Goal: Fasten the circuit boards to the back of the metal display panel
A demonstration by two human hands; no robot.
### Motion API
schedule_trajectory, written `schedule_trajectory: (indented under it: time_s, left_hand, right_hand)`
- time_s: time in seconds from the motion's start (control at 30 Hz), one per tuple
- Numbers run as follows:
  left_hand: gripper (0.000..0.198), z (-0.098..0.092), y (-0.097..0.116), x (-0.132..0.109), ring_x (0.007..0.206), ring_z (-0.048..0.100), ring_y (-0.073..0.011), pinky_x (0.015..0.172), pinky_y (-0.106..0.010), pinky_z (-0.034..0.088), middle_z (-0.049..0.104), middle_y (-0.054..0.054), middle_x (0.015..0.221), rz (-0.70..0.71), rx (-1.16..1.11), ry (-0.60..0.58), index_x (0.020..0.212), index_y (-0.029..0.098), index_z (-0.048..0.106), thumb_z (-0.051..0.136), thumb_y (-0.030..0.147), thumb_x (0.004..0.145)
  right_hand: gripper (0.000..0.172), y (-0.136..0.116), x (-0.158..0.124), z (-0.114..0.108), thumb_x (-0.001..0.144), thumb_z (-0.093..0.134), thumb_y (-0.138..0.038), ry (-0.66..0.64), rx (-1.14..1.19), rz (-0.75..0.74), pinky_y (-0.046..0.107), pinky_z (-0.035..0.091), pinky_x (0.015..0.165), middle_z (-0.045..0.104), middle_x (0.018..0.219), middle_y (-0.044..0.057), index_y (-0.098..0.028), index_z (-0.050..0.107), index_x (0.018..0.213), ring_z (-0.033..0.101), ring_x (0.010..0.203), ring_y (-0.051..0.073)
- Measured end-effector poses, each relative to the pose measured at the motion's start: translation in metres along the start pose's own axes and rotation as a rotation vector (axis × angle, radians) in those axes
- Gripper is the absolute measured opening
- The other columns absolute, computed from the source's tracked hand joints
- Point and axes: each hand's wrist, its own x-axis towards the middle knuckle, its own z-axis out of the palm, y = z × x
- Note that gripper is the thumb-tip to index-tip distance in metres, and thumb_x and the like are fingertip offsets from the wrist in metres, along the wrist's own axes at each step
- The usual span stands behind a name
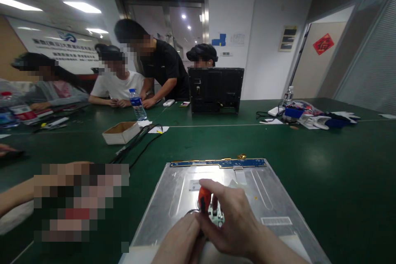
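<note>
- the right hand point(236, 216) is curled at the orange-red handle point(204, 197), forefinger bent over its top end and thumb low beside it; a gap shows between the bent fingers and the palm.
- the left hand point(181, 237) lies close against the lower end of that handle; its fingertips are hidden, so i cannot tell how tightly it grips, or on what.
- the handle stands nearly upright above the middle of the metal panel point(168, 198), smooth and rounded, with a dark patch low on its side.
- the panel is a flat silvery sheet with a dull sheen, pressed with long rounded ridges.
- along the panel's far edge runs a narrow blue circuit strip point(198, 164), trimmed in gold colour; a flat white ribbon point(239, 174) comes off it onto the metal.
- on the panel's right part sits a white barcode label point(276, 221), a thin rectangle.
- under the panel spreads the smooth dark green table point(349, 189).
- beyond the panel, to its left, is an open box point(120, 135) with pale sides and a brown inside.
- straight beyond the panel stands a boxy black housing point(216, 88).
</note>
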Motion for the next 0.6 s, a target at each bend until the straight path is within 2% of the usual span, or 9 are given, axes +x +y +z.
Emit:
schedule_trajectory:
  time_s: [0.13, 0.3, 0.5, 0.6]
  left_hand:
    - [0.039, 0.0001, 0.0014, -0.0002, 0.089, 0.072, -0.0237, 0.080, -0.031, 0.060, 0.072, -0.006, 0.103, 0.009, 0.031, 0.026, 0.118, 0.026, 0.053, 0.049, 0.010, 0.083]
    - [0.040, 0.0034, -0.0019, 0.0014, 0.099, 0.071, -0.0251, 0.085, -0.031, 0.059, 0.071, -0.010, 0.112, 0.031, 0.009, 0.019, 0.122, 0.024, 0.050, 0.049, 0.011, 0.084]
    - [0.021, 0.0073, -0.0057, -0.0045, 0.080, 0.068, -0.0229, 0.072, -0.030, 0.058, 0.070, -0.009, 0.095, -0.002, -0.014, 0.006, 0.104, 0.023, 0.055, 0.046, 0.015, 0.087]
    - [0.026, 0.0075, -0.0057, -0.0046, 0.082, 0.069, -0.0237, 0.074, -0.031, 0.059, 0.070, -0.009, 0.097, -0.008, -0.011, -0.006, 0.107, 0.023, 0.055, 0.048, 0.014, 0.085]
  right_hand:
    - [0.044, 0.0008, 0.0014, 0.0025, 0.098, 0.056, -0.037, 0.023, -0.058, -0.008, 0.030, 0.049, 0.055, 0.072, 0.088, 0.003, -0.023, 0.041, 0.137, 0.064, 0.063, 0.018]
    - [0.049, 0.0000, 0.0008, 0.0033, 0.097, 0.049, -0.022, -0.016, -0.041, -0.023, 0.029, 0.049, 0.054, 0.071, 0.089, 0.005, -0.019, 0.037, 0.145, 0.063, 0.062, 0.016]
    - [0.061, 0.0002, -0.0018, 0.0030, 0.089, 0.050, -0.017, 0.038, -0.045, -0.041, 0.031, 0.053, 0.058, 0.071, 0.094, 0.008, -0.014, 0.032, 0.148, 0.064, 0.061, 0.017]
    - [0.057, 0.0014, -0.0021, 0.0038, 0.090, 0.050, -0.020, 0.034, -0.067, -0.018, 0.031, 0.052, 0.056, 0.072, 0.091, 0.007, -0.016, 0.035, 0.145, 0.064, 0.060, 0.017]
